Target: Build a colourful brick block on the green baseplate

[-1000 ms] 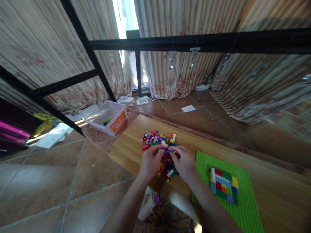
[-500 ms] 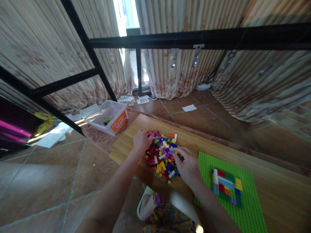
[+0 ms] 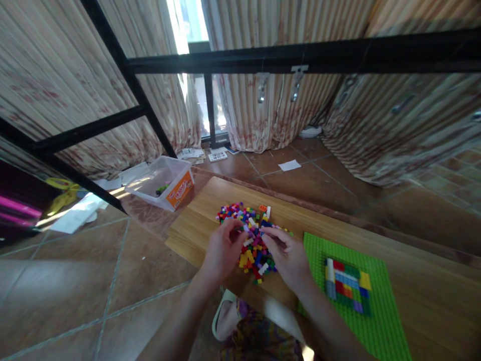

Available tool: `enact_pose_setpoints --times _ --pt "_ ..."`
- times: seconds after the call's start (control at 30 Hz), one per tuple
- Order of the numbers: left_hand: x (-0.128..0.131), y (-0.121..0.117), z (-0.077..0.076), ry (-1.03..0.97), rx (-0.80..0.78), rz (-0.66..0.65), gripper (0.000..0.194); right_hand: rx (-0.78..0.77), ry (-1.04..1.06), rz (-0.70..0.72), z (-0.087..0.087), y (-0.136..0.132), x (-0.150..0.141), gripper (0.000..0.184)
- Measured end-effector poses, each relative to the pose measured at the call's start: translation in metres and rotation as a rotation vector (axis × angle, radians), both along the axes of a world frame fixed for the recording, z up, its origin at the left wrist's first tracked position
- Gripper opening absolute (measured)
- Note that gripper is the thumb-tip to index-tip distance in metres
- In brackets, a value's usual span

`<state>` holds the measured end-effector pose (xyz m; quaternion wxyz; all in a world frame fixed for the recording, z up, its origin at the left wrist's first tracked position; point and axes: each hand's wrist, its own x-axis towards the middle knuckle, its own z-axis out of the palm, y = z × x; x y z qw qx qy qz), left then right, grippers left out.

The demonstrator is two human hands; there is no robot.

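Observation:
A pile of small mixed-colour building bricks [image 3: 250,255] lies on the wooden bench. Over its left side, my left hand [image 3: 224,249] is closed with thumb and fingertips pinched; a light purple brick shows at the tips, but whether it is held or lies behind them is unclear. My right hand [image 3: 287,256] comes in from the right, thumb and forefinger pinching a small blue brick, mostly covered by the fingertips. The two hands are a short gap apart. Right of them, a flat multicoloured brick build [image 3: 347,286] sits on a green baseplate [image 3: 387,321].
A clear plastic box [image 3: 160,183] with an orange label and a few bricks inside stands past the bench's left end. The wooden bench [image 3: 203,215] runs to the right. Beyond it are a black metal frame [image 3: 233,62], curtains and papers on the tiled floor.
My left hand has drawn back from the pile's far left side and moved right, towards my right hand. My right hand stays near the same spot, the blue brick now more hidden.

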<state>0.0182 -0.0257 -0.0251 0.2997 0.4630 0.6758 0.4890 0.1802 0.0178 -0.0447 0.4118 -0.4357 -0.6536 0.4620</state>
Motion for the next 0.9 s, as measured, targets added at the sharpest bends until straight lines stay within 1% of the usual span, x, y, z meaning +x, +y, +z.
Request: enact_pose_setpoints --times 0.07,0.13,0.23,0.33,0.4,0.53,0.6,0.7,0.77,0.83,0.9 --pt "0.018 -0.02 -0.001 -0.283 -0.013 -0.052 0.017 -0.101 0.072 0.077 0.002 -0.008 -0.003 0.026" --pt "0.031 -0.032 -0.002 -0.465 -0.036 -0.035 0.02 -0.17 0.106 0.133 0.003 -0.016 -0.003 0.024" --pt "0.037 -0.038 -0.002 -0.657 -0.062 -0.03 0.022 -0.247 0.137 0.136 0.003 -0.024 -0.001 0.022" --pt "0.039 -0.037 0.0 -0.762 -0.093 -0.047 0.024 -0.295 0.178 0.118 0.004 -0.029 0.002 0.024" --pt "0.043 -0.036 0.0 -0.772 -0.108 -0.032 0.023 -0.31 0.191 0.109 0.005 -0.03 0.004 0.026" --pt "0.052 -0.037 -0.003 -0.696 -0.103 0.01 0.022 -0.335 0.201 0.082 0.005 -0.032 0.006 0.026" --pt "0.055 -0.038 -0.003 -0.665 -0.084 -0.001 0.021 -0.373 0.239 0.072 0.005 -0.034 0.006 0.024" --pt "0.053 -0.037 -0.002 -0.675 -0.067 -0.042 0.019 -0.478 0.349 0.07 0.004 -0.034 0.006 0.024" --pt "0.049 -0.035 -0.002 -0.676 -0.063 -0.053 0.018 -0.495 0.356 0.06 0.003 -0.029 0.005 0.026" --pt "0.042 -0.029 -0.006 -0.604 -0.057 -0.03 0.016 -0.408 0.257 0.02 0.002 -0.016 0.005 0.027" --pt "0.034 -0.021 -0.012 -0.449 -0.037 0.009 0.013 -0.23 0.08 -0.029 0.001 0.001 0.004 0.025"
